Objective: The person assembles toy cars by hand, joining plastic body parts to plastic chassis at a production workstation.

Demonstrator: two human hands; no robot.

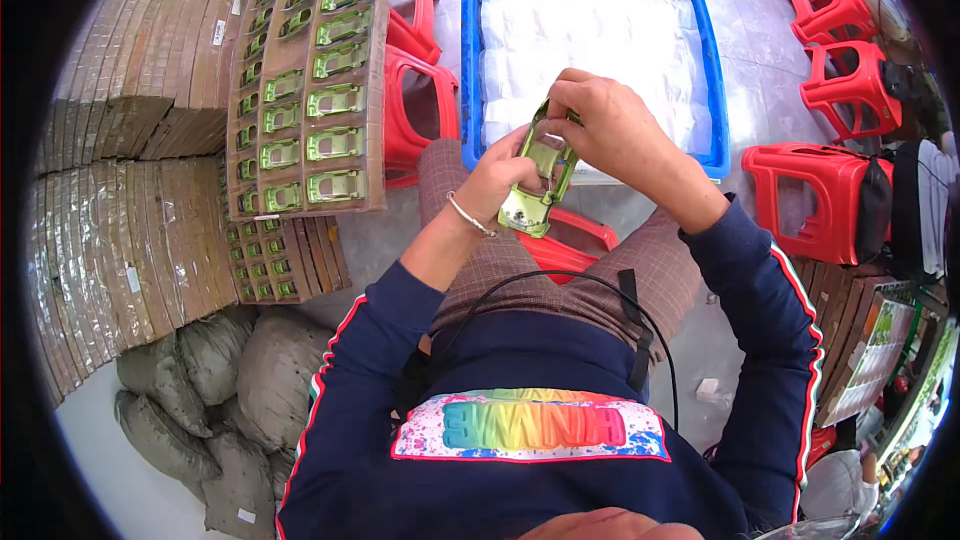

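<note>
While the left hand (497, 180) cradles the green toy car body (540, 175) from below, fingers curled around its lower end, the right hand (605, 125) pinches the upper end, thumb and fingers closed on it. Shell sits between both palms, above the lap, just short of the blue tray (468, 60). Best practice, by judgement: keep the left grip steady, work only with right fingertips, avoid smudging the glossy finish.

My left hand (497, 180) is raised before me, fingers curled in a grip, a bangle at its wrist. My right hand (605, 125) arches just above it, fingertips pinched downward, both forearms bent inward.
</note>
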